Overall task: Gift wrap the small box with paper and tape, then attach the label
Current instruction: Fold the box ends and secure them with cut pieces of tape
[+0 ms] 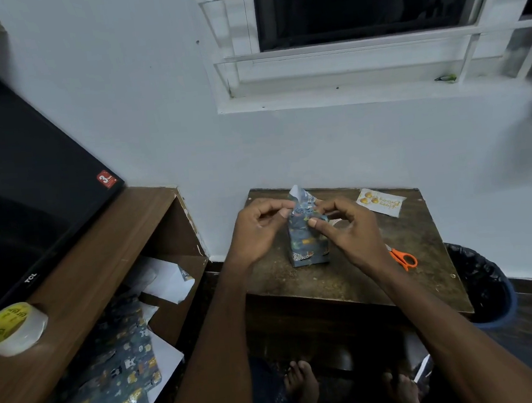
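The small box (308, 246) stands upright on the brown wooden table (346, 278), covered in dark blue patterned paper whose top end sticks up loose with a white inside. My left hand (258, 231) pinches the paper's top from the left. On the right, my right hand (348, 229) pinches the same folded top between thumb and fingers. The label (381, 202), white with gold print, lies flat at the table's far right. A roll of clear tape (12, 329) with a yellow core sits on the wooden cabinet at the far left.
Orange-handled scissors (403, 259) lie on the table behind my right wrist. Leftover wrapping paper (118, 365) fills the cabinet's shelf. A black TV (22, 179) leans on the cabinet top. A bin with a black bag (484, 284) stands right of the table, bare feet below.
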